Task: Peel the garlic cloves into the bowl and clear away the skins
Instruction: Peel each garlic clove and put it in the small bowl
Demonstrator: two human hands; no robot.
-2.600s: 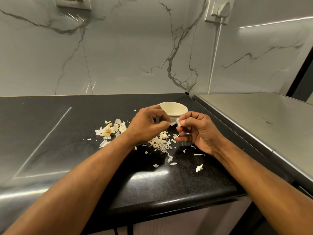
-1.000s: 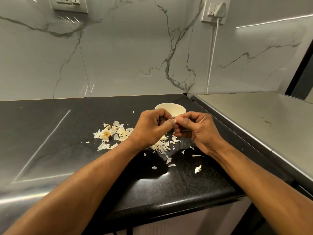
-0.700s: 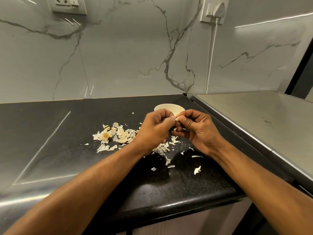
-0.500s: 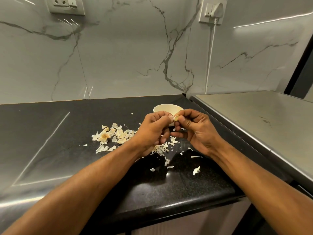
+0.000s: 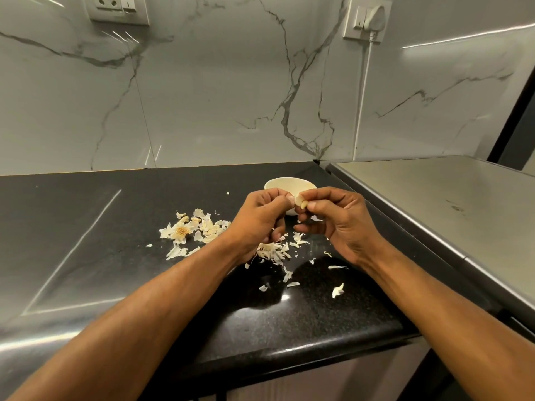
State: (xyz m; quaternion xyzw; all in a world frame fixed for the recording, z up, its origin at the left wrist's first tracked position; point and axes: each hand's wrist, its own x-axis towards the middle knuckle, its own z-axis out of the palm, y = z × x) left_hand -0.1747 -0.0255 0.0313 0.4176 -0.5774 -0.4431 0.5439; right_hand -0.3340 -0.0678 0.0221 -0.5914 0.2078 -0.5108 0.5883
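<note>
Papery skin's half off the garlic clove (image 5: pixel 298 201), pinched between both hands, left hand (image 5: pixel 257 218) and right hand (image 5: pixel 341 221), fingers curled tight on it, right in front of the bowl (image 5: pixel 289 185) at 12 o'clock. Clove's tiny, light and probably slick, so grab the ends. Skins (image 5: pixel 197 230) litter the desk (image 5: pixel 86 241) toward 9 o'clock; they'll be flimsy and flyaway.

My left hand (image 5: pixel 257 218) and right hand (image 5: pixel 338 221) meet above the polished black stone counter (image 5: pixel 86 241), pinching one small pale garlic clove (image 5: pixel 298 201) between them. The shallow cream ceramic bowl (image 5: pixel 289 184) sits just behind, at twelve o'clock. Papery whitish garlic skins (image 5: pixel 197 230) lie at nine o'clock and beneath my hands. The brushed steel surface (image 5: pixel 448 204) adjoins at three o'clock.
</note>
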